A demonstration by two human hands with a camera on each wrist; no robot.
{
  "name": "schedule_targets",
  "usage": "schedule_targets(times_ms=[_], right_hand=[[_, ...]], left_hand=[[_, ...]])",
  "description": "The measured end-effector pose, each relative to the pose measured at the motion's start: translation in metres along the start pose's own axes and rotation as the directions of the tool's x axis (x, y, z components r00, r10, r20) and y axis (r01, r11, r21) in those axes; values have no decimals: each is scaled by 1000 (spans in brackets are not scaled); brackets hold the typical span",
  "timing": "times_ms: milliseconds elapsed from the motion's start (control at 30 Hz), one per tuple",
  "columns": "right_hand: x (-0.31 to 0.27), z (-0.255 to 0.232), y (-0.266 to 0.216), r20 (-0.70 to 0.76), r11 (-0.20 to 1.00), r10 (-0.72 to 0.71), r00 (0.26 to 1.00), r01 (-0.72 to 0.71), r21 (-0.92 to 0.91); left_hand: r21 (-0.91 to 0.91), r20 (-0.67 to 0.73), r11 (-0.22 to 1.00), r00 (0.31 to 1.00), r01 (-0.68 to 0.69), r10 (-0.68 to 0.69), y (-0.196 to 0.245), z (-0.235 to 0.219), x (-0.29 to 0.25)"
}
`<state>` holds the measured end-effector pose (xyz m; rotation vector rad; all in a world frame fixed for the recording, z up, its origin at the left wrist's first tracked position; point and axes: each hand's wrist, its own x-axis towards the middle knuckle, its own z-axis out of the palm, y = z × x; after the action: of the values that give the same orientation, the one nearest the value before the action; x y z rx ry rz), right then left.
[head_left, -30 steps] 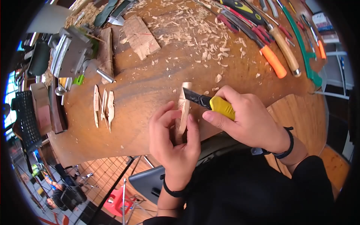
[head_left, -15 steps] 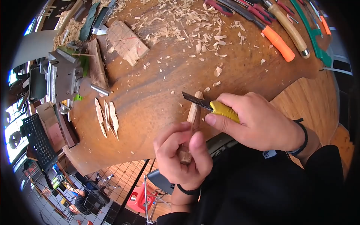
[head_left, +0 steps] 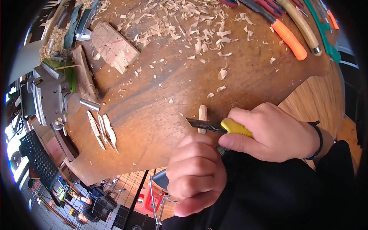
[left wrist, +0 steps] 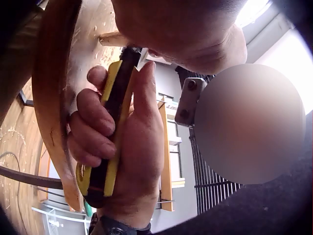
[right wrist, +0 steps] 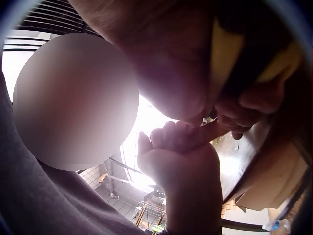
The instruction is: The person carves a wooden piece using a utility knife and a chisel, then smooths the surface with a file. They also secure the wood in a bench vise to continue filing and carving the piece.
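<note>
A short whittled wooden stick (head_left: pixel 202 112) juts up out of my left hand (head_left: pixel 196 168), which grips its lower part in a fist, knuckles facing the head camera. My right hand (head_left: pixel 274 132) holds a yellow and black utility knife (head_left: pixel 234 128), thumb along its side. The knife's dark blade (head_left: pixel 203 124) points left and lies across the stick just above the left fist. In the left wrist view, the right fingers wrap round the knife handle (left wrist: pixel 113 112), and the stick's end (left wrist: pixel 111 39) shows beyond the blade. The right wrist view has the left fist (right wrist: pixel 181 149) round the stick.
Thin carved wood pieces (head_left: pixel 102 130) lie on the wooden table (head_left: pixel 153 130) at left, near a metal vise (head_left: pixel 50 92). Behind are a marked board (head_left: pixel 115 48) and scattered shavings (head_left: pixel 191 23). An orange-handled tool (head_left: pixel 289 40) and a wooden-handled one (head_left: pixel 303 25) lie at back right.
My left hand has turned over from palm-up to knuckles-up, still gripping the stick, and both hands sit lower in view. The blade has come down across the stick nearer the fist.
</note>
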<state>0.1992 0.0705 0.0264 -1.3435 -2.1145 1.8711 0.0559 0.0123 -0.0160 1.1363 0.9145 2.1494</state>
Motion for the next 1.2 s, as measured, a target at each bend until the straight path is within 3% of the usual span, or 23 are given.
schedule_targets(times_ms=[100,233,367,433,500,633,733,800,933,1033,1100,1200], right_hand=[[-2,-3,-1,44,999,32,999,-31,-21],[-6,-5,-4,68,997,81,994,-82,0],[-9,-2,-4,69,994,107,992,-109,23],[-8,-4,-9,90,992,123,988,-120,-32],[-6,-3,-11,82,991,126,989,-122,-46],[-4,0,-18,49,985,125,991,-118,-125],[-2,1,-24,46,974,166,985,-157,-163],[-1,1,-26,36,970,166,985,-157,-184],[0,1,-30,67,951,235,970,-215,-223],[4,0,-32,50,952,220,974,-203,-230],[2,2,-30,17,954,184,983,-175,-243],[-2,7,-24,-35,964,140,990,-144,-222]], left_hand=[[7,80,1000,996,-27,27,-2,-5,1],[-33,116,998,992,54,-49,-1,-6,-2],[-53,83,998,996,19,-14,-2,-5,-1],[-59,73,998,997,23,-18,-3,-4,-1],[-66,-44,998,999,17,-20,0,-6,-1],[-97,-65,994,996,50,-56,3,-13,2],[-111,7,988,994,105,-105,5,-19,6],[-104,208,986,972,131,-107,3,-27,9],[-47,346,991,933,125,-101,5,-33,11],[-31,306,993,947,110,-96,7,-23,5],[-4,70,998,996,60,-60,5,-11,0],[38,50,999,999,0,-2,-2,-3,-5]])
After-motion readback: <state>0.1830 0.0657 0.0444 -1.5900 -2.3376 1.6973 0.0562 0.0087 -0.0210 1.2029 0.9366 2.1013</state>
